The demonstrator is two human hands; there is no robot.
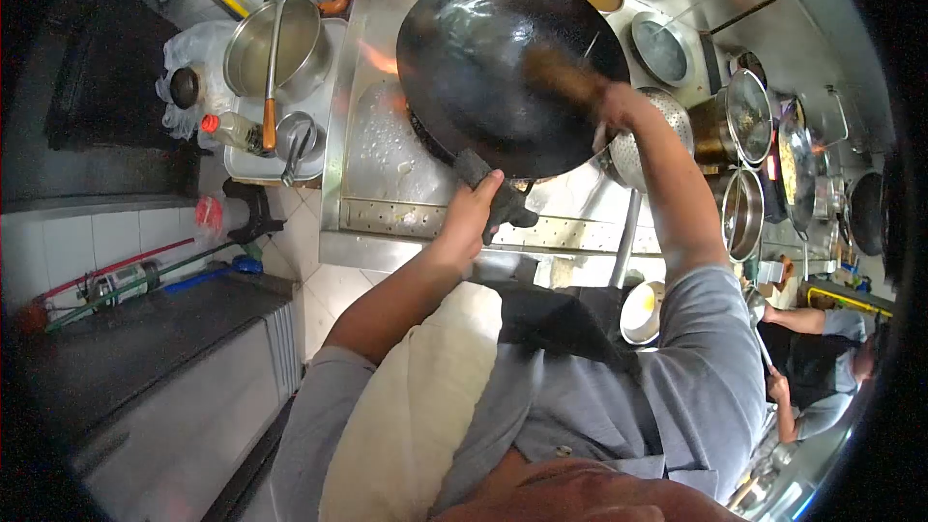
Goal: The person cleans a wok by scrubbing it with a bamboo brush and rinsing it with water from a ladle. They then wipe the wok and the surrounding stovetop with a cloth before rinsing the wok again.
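A big black wok (pixel 454 68) sits tilted over the stove, with orange flame (pixel 379 59) showing at its left side. My left hand (pixel 472 208) is closed around a dark folded cloth (pixel 474 169) at the wok's near rim; any handle beneath the cloth is hidden. Inside the wok, on its right side, my right hand (pixel 619 114) grips a brown wok brush (pixel 565 77), whose bristle end is smeared by motion. Apart from a wet shine, the wok's surface looks bare. A perforated strainer (pixel 667 116) lies just behind my right wrist.
Left of the stove, a steel pot (pixel 275 48) with a ladle (pixel 274 87) across it stands beside a red-capped bottle (pixel 232 130). Several bowls and pots line the right, including a steel pot (pixel 742 217). A co-worker (pixel 822 367) stands at far right.
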